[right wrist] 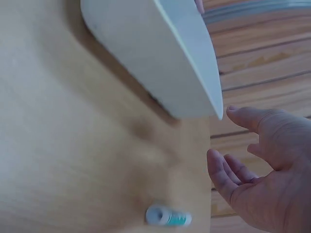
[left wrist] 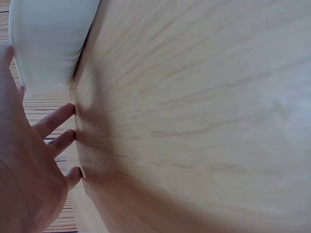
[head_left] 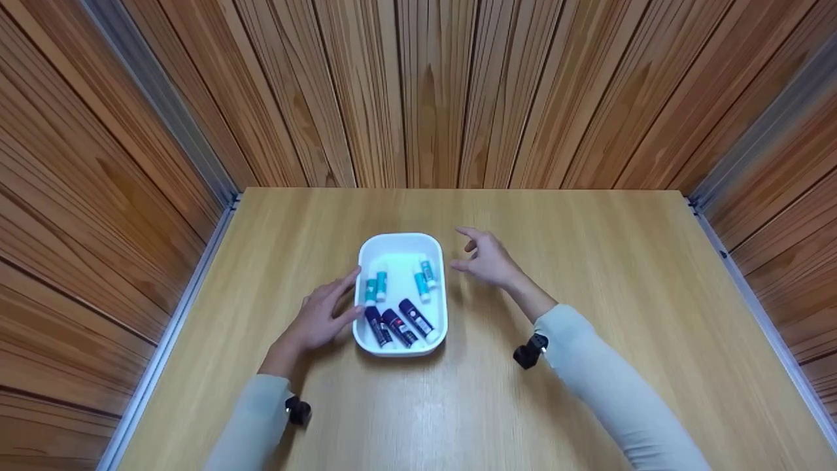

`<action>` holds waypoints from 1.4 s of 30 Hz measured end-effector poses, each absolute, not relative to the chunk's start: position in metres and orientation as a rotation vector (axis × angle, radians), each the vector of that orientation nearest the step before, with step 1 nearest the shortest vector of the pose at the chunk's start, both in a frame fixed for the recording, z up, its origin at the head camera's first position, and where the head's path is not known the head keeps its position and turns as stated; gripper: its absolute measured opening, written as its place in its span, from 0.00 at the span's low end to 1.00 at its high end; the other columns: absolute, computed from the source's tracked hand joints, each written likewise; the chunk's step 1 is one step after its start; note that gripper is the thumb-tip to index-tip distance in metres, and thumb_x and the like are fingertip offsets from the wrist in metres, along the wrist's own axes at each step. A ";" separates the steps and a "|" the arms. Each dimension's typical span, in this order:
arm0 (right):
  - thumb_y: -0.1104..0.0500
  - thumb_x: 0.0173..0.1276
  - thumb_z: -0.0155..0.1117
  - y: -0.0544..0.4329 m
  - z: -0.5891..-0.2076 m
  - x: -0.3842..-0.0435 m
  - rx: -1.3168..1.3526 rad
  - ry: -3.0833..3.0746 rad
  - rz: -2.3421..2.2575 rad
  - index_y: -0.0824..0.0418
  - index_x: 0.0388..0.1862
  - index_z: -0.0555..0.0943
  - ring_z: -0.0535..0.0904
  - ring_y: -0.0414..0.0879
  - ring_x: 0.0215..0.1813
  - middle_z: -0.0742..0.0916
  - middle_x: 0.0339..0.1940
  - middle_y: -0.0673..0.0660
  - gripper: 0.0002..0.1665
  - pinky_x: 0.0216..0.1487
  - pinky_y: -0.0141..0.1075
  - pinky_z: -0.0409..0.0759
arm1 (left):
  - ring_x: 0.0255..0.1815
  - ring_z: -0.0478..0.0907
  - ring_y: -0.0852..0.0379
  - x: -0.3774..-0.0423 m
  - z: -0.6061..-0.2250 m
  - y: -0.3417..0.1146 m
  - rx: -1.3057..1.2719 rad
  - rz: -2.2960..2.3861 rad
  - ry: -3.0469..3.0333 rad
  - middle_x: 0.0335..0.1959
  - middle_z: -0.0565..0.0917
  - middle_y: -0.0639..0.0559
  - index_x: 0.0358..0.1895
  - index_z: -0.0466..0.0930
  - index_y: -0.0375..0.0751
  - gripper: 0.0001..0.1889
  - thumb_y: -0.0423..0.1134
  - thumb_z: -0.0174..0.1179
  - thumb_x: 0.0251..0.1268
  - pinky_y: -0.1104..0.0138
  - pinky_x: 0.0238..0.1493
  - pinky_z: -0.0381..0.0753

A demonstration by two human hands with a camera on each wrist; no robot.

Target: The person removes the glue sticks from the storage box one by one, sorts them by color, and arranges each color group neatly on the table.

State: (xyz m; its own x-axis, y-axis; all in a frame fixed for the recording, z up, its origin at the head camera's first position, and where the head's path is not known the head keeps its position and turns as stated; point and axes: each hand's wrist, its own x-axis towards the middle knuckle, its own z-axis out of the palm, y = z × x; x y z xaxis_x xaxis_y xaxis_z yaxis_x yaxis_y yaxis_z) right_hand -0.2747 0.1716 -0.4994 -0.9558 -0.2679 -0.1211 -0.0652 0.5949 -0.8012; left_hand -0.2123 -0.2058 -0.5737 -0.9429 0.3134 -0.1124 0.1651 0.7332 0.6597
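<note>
A white tray (head_left: 401, 243) holds several small teal-and-white stick tubes (head_left: 382, 286) and three longer dark navy tubes (head_left: 416, 316) with pale ends. My left hand (head_left: 322, 314) rests against the tray's left side, its index fingertip and thumb at the rim. In the left wrist view, the other fingertips (left wrist: 68, 138) meet the tabletop beside the tray. My right hand (head_left: 487, 258) hovers just right of the tray, holding nothing, with thumb and fingers spread apart. Another teal-and-white tube (right wrist: 167, 216) lies on the table near that hand in the right wrist view; I cannot make it out from the head view.
The wooden tabletop (head_left: 588, 261) is bounded by wood-plank walls (head_left: 431, 91) at the back and both sides. Metal rails (head_left: 176, 314) run along its left and right edges. A small black device (head_left: 529, 351) sits at each wrist.
</note>
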 end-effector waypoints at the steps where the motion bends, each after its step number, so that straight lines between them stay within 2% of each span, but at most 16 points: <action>1: 0.60 0.79 0.75 0.168 -0.498 -0.274 -0.292 2.597 -1.293 0.63 0.91 0.65 0.85 0.62 0.62 0.80 0.72 0.77 0.48 0.57 0.45 0.86 | 0.95 0.56 0.35 -0.212 -0.574 -0.206 0.382 1.009 2.717 0.96 0.60 0.53 0.93 0.47 0.78 0.44 0.67 0.58 0.83 0.28 0.89 0.51; 4: 0.60 0.79 0.76 0.158 -0.495 -0.271 -0.322 2.594 -1.287 0.63 0.91 0.66 0.85 0.62 0.64 0.81 0.72 0.76 0.47 0.59 0.46 0.88 | 0.96 0.55 0.36 -0.212 -0.574 -0.206 0.379 1.016 2.708 0.96 0.59 0.54 0.93 0.47 0.79 0.43 0.67 0.58 0.83 0.28 0.90 0.49; 9: 0.59 0.79 0.75 0.143 -0.488 -0.268 -0.355 2.586 -1.263 0.62 0.90 0.67 0.85 0.59 0.62 0.82 0.69 0.72 0.46 0.56 0.41 0.87 | 0.96 0.54 0.36 -0.212 -0.574 -0.207 0.380 1.026 2.698 0.96 0.59 0.55 0.92 0.46 0.81 0.43 0.67 0.58 0.83 0.27 0.91 0.47; 18: 0.58 0.81 0.74 0.111 -0.479 -0.262 -0.405 2.520 -1.257 0.56 0.92 0.66 0.86 0.59 0.63 0.81 0.73 0.72 0.45 0.56 0.41 0.87 | 0.96 0.53 0.36 -0.211 -0.577 -0.208 0.378 1.033 2.696 0.96 0.57 0.56 0.92 0.44 0.82 0.44 0.67 0.58 0.83 0.26 0.90 0.46; 25: 0.58 0.80 0.75 0.086 -0.481 -0.260 -0.484 2.491 -1.241 0.54 0.92 0.65 0.86 0.54 0.56 0.83 0.71 0.71 0.47 0.52 0.37 0.84 | 0.96 0.54 0.36 -0.212 -0.575 -0.207 0.373 1.020 2.695 0.96 0.58 0.55 0.92 0.44 0.84 0.43 0.69 0.57 0.82 0.27 0.90 0.48; 28: 0.58 0.80 0.76 0.076 -0.484 -0.261 -0.538 2.473 -1.237 0.57 0.92 0.66 0.88 0.55 0.54 0.84 0.69 0.73 0.47 0.51 0.38 0.84 | 0.96 0.55 0.36 -0.212 -0.575 -0.206 0.369 1.010 2.699 0.96 0.59 0.54 0.92 0.44 0.83 0.44 0.68 0.58 0.82 0.27 0.90 0.49; 31: 0.58 0.79 0.77 0.067 -0.488 -0.261 -0.546 2.437 -1.222 0.58 0.92 0.66 0.89 0.58 0.55 0.85 0.69 0.73 0.49 0.54 0.40 0.85 | 0.95 0.56 0.36 -0.212 -0.576 -0.206 0.368 1.007 2.704 0.95 0.61 0.55 0.92 0.46 0.82 0.43 0.68 0.58 0.83 0.27 0.90 0.50; 36: 0.56 0.77 0.79 0.054 -0.497 -0.262 -0.480 2.374 -1.208 0.54 0.93 0.65 0.90 0.57 0.59 0.84 0.71 0.71 0.51 0.61 0.44 0.87 | 0.95 0.57 0.35 -0.213 -0.577 -0.206 0.386 1.006 2.707 0.95 0.60 0.54 0.93 0.45 0.81 0.43 0.67 0.57 0.84 0.26 0.89 0.51; 42: 0.57 0.76 0.79 0.046 -0.511 -0.265 -0.367 2.367 -1.264 0.51 0.92 0.65 0.88 0.55 0.58 0.84 0.72 0.68 0.51 0.62 0.45 0.86 | 0.95 0.56 0.35 -0.214 -0.575 -0.208 0.390 1.008 2.706 0.95 0.60 0.53 0.93 0.45 0.81 0.43 0.68 0.56 0.83 0.26 0.89 0.50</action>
State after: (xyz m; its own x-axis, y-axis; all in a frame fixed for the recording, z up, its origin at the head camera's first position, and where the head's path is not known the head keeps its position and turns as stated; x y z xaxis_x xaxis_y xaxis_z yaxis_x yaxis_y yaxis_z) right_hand -0.2651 0.0460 -0.5112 -0.8728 -0.4215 -0.2461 -0.0299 0.5495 -0.8350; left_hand -0.2135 -0.2078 -0.5754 -0.9388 0.3235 -0.1181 0.1673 0.7283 0.6646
